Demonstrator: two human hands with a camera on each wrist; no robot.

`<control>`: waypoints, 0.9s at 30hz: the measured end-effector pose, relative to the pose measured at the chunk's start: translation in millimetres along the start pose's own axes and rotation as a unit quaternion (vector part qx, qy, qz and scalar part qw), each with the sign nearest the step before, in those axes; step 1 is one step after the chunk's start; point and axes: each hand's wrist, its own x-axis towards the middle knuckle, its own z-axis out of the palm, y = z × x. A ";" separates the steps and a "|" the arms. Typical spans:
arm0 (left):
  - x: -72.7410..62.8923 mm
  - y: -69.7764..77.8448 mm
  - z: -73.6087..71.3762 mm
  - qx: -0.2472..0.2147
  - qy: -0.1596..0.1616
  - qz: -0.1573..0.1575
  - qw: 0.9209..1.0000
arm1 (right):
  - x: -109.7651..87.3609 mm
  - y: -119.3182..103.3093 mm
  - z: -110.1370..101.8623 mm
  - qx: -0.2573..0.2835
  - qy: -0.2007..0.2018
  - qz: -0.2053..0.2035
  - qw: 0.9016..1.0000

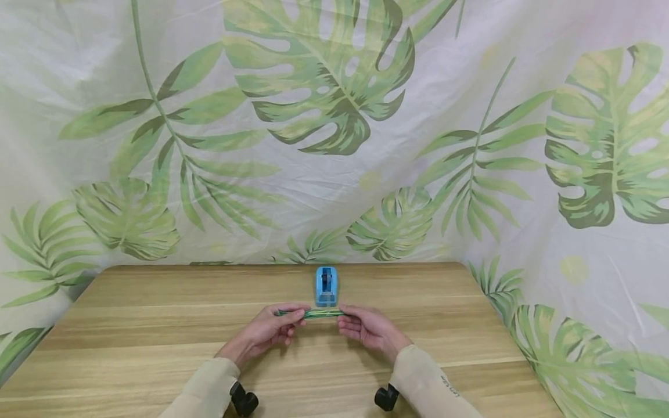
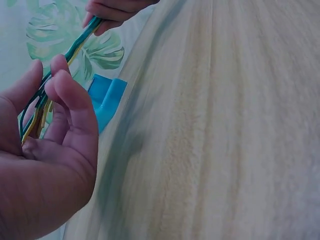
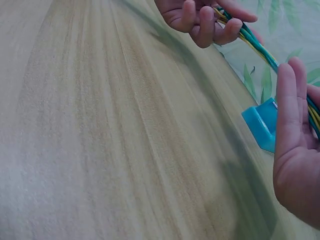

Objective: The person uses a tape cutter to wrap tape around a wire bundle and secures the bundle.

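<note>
A thin bundle of green and yellow wires (image 1: 322,313) is held stretched sideways above the table, just in front of a blue tape dispenser (image 1: 319,287). My left hand (image 1: 269,328) pinches its left end between thumb and fingers; in the left wrist view several strands of the wires (image 2: 75,49) run through that grip. At the other end, my right hand (image 1: 368,328) pinches the bundle with the thumb on top. The dispenser's front nearly meets the middle of the bundle; whether tape touches the wires, I cannot tell. Part of the right grip is hidden in the right wrist view.
The wooden table (image 1: 157,337) spreads out around both hands. Behind it hangs a leaf-patterned cloth (image 1: 313,174), which also runs down the right side. Black wrist cameras sit below the sleeves (image 1: 209,383).
</note>
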 end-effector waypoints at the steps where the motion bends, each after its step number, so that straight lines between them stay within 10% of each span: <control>1: -0.1 0.4 0.5 0.002 0.005 -0.003 1.000 | 0.3 -0.4 -0.1 -0.004 -0.001 -0.003 1.000; 12: -1.3 6.8 5.9 0.006 0.087 -0.063 0.994 | 1.7 -10.0 -1.7 -0.045 -0.028 -0.016 0.998; 27: 8.6 8.2 13.0 -0.053 0.120 -0.104 0.986 | 2.7 -17.9 -4.5 -0.101 -0.042 -0.040 0.993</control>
